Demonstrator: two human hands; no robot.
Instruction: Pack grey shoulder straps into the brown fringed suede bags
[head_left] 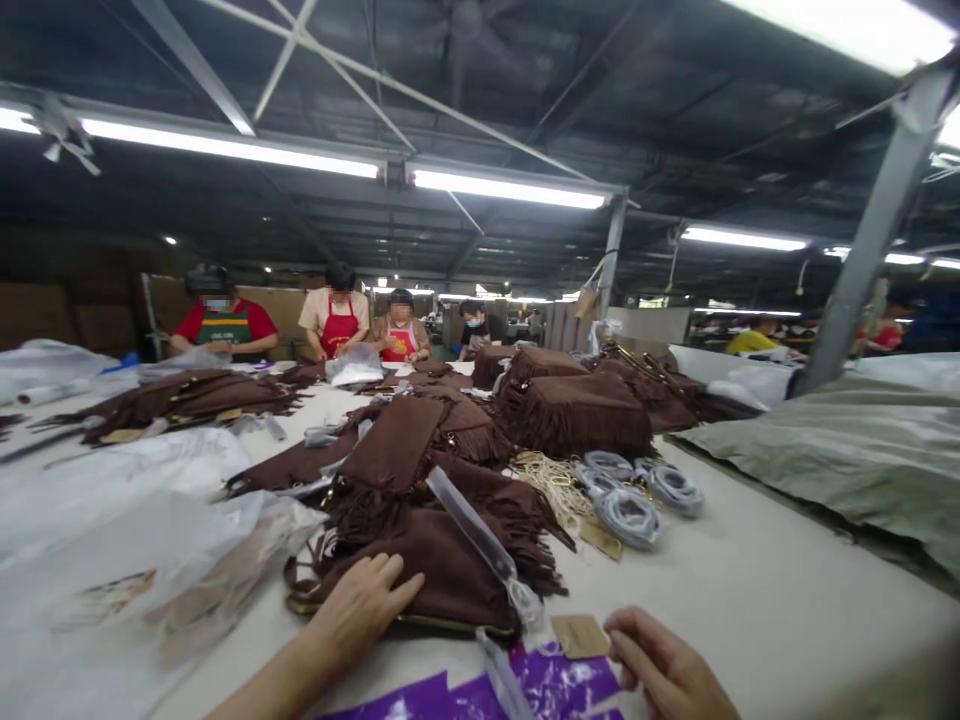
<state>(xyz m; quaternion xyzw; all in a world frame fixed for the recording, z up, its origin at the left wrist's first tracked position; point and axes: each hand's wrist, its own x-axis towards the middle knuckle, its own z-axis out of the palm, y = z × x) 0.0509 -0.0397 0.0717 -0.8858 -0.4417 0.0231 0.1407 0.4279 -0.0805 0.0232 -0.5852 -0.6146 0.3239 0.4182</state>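
Observation:
My left hand [367, 600] lies on a dark brown fringed bag [457, 575], its fingers apart and pressing on the flat suede-like side near the zipper edge. A tan hang tag [581, 637] is pinched by its right edge in my right hand [660, 660], to the right of the bag. A clear plastic-wrapped strip [469, 525] crosses the bag and ends in a crumpled clump beside the tag. Under the tag are shiny purple pieces [562, 685] on the white table [750, 590].
More brown fringed bags [577, 405] are stacked behind. Coiled wrapped straps [626, 515] and cream strings [555, 485] lie to the right. Clear plastic bags [135, 580] cover the left. Green-grey cloth [840, 450] spreads at far right. Several people work across the table.

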